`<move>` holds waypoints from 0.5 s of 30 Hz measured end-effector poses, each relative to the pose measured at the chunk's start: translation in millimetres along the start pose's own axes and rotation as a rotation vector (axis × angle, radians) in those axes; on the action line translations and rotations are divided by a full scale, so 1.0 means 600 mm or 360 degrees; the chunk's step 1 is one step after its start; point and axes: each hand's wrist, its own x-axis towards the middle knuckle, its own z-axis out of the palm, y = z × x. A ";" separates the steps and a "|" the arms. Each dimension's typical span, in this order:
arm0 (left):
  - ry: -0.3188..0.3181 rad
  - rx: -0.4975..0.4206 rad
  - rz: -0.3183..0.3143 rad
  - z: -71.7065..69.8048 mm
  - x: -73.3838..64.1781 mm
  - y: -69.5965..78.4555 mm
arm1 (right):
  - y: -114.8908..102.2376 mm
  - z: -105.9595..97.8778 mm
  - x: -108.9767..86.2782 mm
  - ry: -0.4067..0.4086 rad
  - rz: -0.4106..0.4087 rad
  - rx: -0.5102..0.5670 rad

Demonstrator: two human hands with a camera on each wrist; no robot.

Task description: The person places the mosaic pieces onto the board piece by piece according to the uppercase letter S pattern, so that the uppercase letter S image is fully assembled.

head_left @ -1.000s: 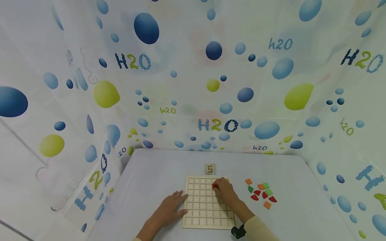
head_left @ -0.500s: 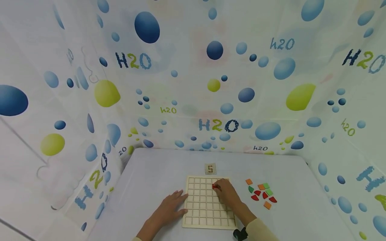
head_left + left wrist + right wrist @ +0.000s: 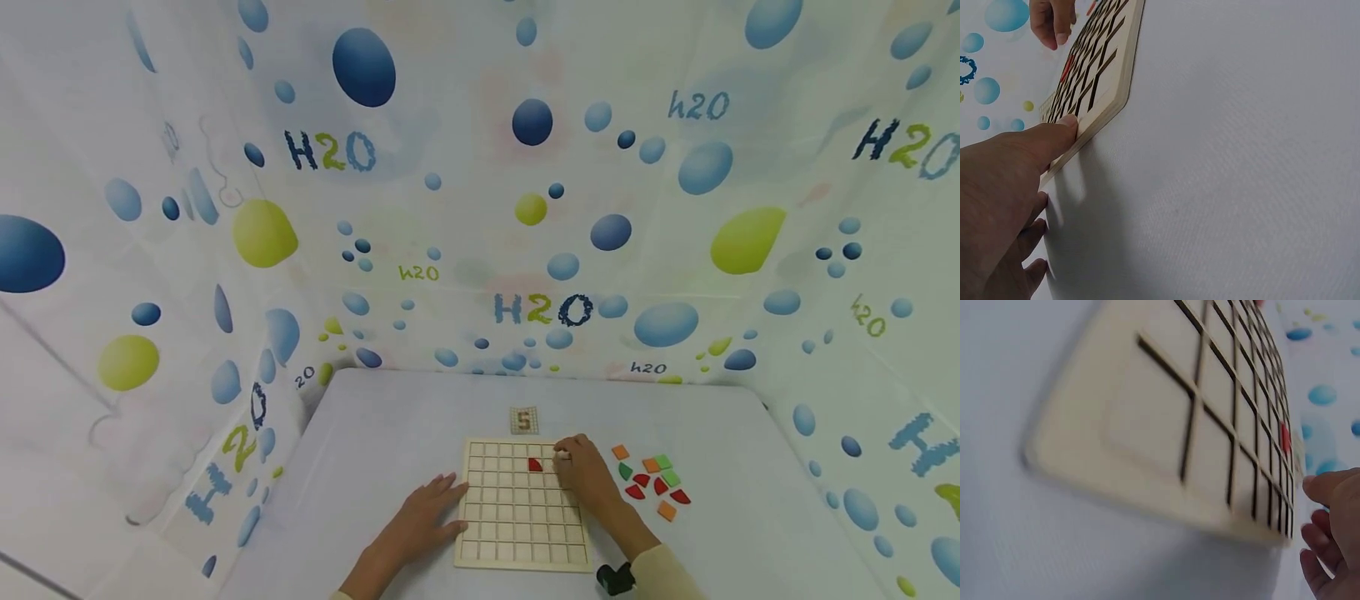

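A wooden grid board (image 3: 510, 525) lies flat on the white table. One red quarter-circle piece (image 3: 535, 465) sits in a cell toward its upper right, also visible as a red sliver in the right wrist view. My left hand (image 3: 427, 517) rests at the board's left edge with fingers spread, and its thumb touches the rim in the left wrist view. Over the board's upper right edge is my right hand (image 3: 588, 475), just right of the red piece, its fingers loosely bent; nothing shows in them in the right wrist view (image 3: 1335, 531).
Right of the board lie loose pieces: orange squares (image 3: 667, 511), light green squares (image 3: 671, 478), red quarter-circles (image 3: 680, 497) and a dark green piece (image 3: 625, 472). A small gridded card (image 3: 523, 420) with a brown figure lies beyond the board. A patterned curtain (image 3: 465, 208) surrounds the table.
My right hand has let go of the red quarter-circle piece and moved right, leaving the piece on the board. My left hand has stayed in place.
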 end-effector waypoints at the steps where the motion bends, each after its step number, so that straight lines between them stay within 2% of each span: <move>1: -0.0001 -0.0003 -0.0002 0.000 0.000 0.000 | 0.008 -0.009 0.003 0.0064 0.0042 -0.0015; 3: -0.0003 -0.0007 -0.0005 -0.001 0.001 0.000 | 0.027 -0.026 0.008 0.0189 0.0163 -0.0064; 6: -0.0004 -0.0007 -0.0014 -0.002 0.003 -0.002 | 0.056 -0.052 0.011 0.0307 0.0364 -0.0164; 8: -0.0003 -0.0010 -0.0015 -0.001 0.003 -0.003 | 0.071 -0.065 0.009 0.0279 0.0518 -0.0259; 10: -0.0003 -0.0012 -0.0016 0.000 0.002 -0.004 | 0.081 -0.077 0.006 0.0223 0.0602 -0.0316; 12: -0.0003 -0.0017 -0.0010 0.002 0.002 -0.004 | 0.088 -0.084 0.004 0.0150 0.0632 -0.0348; 15: 0.0004 -0.0013 0.0004 0.004 0.003 -0.003 | 0.095 -0.091 0.004 0.0095 0.0581 -0.0343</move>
